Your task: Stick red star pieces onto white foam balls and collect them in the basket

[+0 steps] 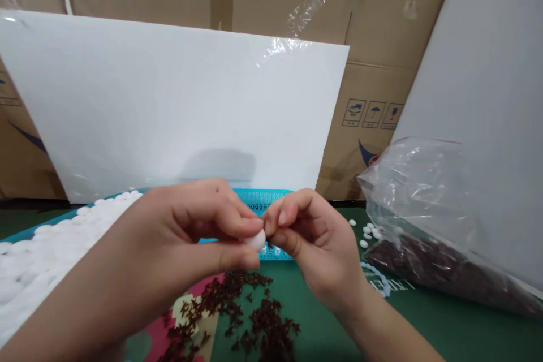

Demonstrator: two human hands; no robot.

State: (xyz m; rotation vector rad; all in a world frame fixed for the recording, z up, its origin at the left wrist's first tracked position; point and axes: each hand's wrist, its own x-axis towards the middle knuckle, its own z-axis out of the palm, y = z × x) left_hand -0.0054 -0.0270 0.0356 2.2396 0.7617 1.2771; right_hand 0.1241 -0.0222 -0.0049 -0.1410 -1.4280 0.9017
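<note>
My left hand [190,237] pinches a small white ball [257,239] between thumb and forefinger. My right hand [311,243] meets it from the right, its fingertips closed against the same ball; whether it holds a small piece too I cannot tell. Both hands hover over a loose pile of small dark brown pieces [250,311] on the green mat. Behind the hands lies a turquoise basket [263,199] filled with several white balls [38,249].
A clear plastic bag [424,220] holding more dark brown pieces rests at the right. A few stray white balls [369,233] lie beside it. A white board [169,107] leans against cardboard boxes [373,79] at the back.
</note>
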